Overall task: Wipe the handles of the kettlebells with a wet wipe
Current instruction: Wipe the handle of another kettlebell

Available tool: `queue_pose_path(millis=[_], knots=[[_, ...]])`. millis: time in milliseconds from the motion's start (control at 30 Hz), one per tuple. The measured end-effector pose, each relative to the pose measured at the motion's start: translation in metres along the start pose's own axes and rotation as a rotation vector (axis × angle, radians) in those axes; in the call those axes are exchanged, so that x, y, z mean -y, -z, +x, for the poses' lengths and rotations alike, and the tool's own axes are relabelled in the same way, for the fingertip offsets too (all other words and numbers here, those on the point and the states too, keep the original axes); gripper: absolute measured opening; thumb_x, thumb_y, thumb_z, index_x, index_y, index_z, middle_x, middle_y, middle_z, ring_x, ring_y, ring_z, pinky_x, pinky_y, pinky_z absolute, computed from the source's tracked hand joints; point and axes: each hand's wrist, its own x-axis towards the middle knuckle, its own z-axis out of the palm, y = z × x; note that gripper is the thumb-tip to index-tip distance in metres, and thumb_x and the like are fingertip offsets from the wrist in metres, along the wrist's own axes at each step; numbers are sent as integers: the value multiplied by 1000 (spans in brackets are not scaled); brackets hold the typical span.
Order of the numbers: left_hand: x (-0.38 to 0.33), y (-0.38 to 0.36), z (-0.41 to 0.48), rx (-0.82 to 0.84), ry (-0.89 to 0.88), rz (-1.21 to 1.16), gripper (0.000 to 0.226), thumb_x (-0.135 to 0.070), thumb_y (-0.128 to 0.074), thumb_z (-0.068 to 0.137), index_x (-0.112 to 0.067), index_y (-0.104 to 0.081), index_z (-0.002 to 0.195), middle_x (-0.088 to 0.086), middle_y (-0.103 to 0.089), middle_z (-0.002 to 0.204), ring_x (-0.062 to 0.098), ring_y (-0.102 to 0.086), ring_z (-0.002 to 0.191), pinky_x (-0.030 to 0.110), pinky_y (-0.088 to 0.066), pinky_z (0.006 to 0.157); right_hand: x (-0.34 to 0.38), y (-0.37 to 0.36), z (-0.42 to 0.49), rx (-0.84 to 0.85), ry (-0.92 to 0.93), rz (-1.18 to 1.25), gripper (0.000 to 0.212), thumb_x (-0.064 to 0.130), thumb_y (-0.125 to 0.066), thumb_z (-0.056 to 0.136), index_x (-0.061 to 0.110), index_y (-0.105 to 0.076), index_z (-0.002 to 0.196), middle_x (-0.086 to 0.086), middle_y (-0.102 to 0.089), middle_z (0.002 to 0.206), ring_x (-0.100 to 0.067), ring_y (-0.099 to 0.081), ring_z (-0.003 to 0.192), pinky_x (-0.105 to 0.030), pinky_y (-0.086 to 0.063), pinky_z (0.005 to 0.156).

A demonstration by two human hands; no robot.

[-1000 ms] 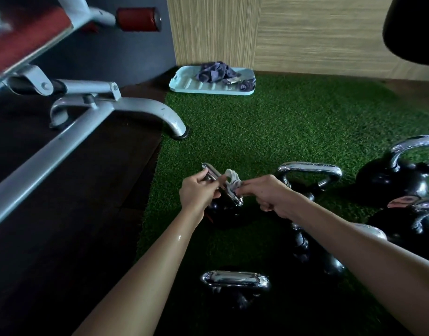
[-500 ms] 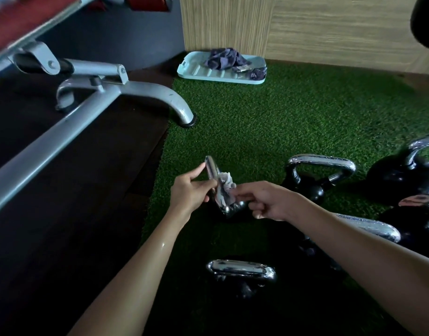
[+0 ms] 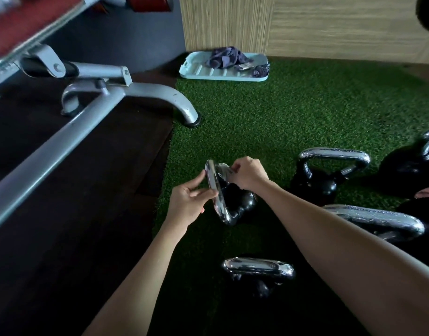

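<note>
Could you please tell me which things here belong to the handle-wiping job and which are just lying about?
Job in hand:
- left hand holding the chrome handle of the tilted kettlebell
- right hand pinching the wet wipe
- other kettlebells on the turf

Lying about:
- pale blue tray
- purple cloth on it
- grey bench frame

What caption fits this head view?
Left hand steadies the black kettlebell's chrome handle; right hand holds a pale wet wipe against it.

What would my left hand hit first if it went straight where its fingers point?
The chrome handle of the tilted kettlebell: the left hand holds it at its fingertips. Just beyond sit the wet wipe and the right hand gripping it.
</note>
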Motion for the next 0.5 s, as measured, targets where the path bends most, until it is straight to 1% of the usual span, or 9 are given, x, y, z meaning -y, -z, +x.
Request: queue_pose_path(millis=[33, 100, 133, 167, 200, 267, 367, 433, 500], knots=[[1, 2, 0, 2, -3, 9, 62, -13, -80, 85, -24, -57, 142, -4, -80, 94, 1, -47, 44, 19, -45, 46, -1, -1, 1, -6, 22, 28, 16, 39, -78, 80, 29, -71, 90, 0, -74, 86, -18, -70, 70, -35, -62, 67], [2, 4, 0, 1, 1, 17, 61, -15, -80, 86, -24, -57, 142, -2, -80, 96, -1, -47, 45, 18, -45, 48, -5, 1, 3, 36, 129, 44, 34, 32, -83, 80, 37, -69, 111, 3, -74, 82, -11, -69, 62, -35, -62, 69], [3, 6, 0, 4, 7, 21, 61, -16, -80, 86, -24, -57, 142, -3, -80, 94, 0, -46, 45, 18, -45, 48, -5, 4, 3, 72, 201, -2, 44, 30, -83, 82, 39, -68, 122, 3, -75, 83, -8, -69, 63, -33, -61, 72], [3, 8, 1, 10, 16, 18, 61, -17, -80, 85, -23, -58, 142, -3, -80, 93, 2, -45, 46, 18, -45, 49, -4, 7, 2, 86, 263, -77, 48, 31, -82, 83, 40, -66, 128, 4, -76, 86, -8, -69, 68, -33, -60, 76], [4, 9, 2, 15, 23, 12, 61, -17, -81, 85, -22, -58, 142, -3, -80, 91, 3, -44, 46, 18, -44, 49, -2, 9, 3, 69, 293, -128, 46, 33, -81, 84, 41, -67, 127, 5, -77, 93, -11, -70, 76, -34, -59, 79], [3, 10, 1, 25, 30, 12, 62, -18, -81, 85, -22, -58, 142, -4, -80, 89, 4, -42, 46, 18, -44, 50, 0, 9, 4, 6, 281, -109, 37, 34, -81, 85, 40, -72, 120, 4, -76, 103, -16, -70, 89, -34, -57, 82], [2, 7, -2, 26, 15, 5, 63, -19, -81, 86, -25, -56, 143, -7, -79, 82, 4, -39, 46, 18, -42, 47, -8, -2, 1, -66, 257, -9, 30, 32, -82, 84, 27, -78, 114, -2, -77, 108, -20, -70, 99, -28, -51, 85], [4, 7, -3, 27, 10, 6, 64, -19, -81, 86, -26, -55, 144, -6, -79, 81, 4, -37, 46, 18, -39, 45, -11, -6, -2, -64, 242, 67, 28, 32, -82, 84, 22, -79, 110, -2, -78, 106, -18, -71, 100, -23, -49, 85], [4, 9, -4, 35, 16, 14, 64, -21, -81, 85, -25, -55, 144, -4, -80, 86, 5, -37, 48, 19, -39, 46, -5, -4, -1, -56, 262, 117, 26, 34, -82, 83, 23, -80, 107, 1, -78, 102, -14, -71, 94, -24, -51, 84]])
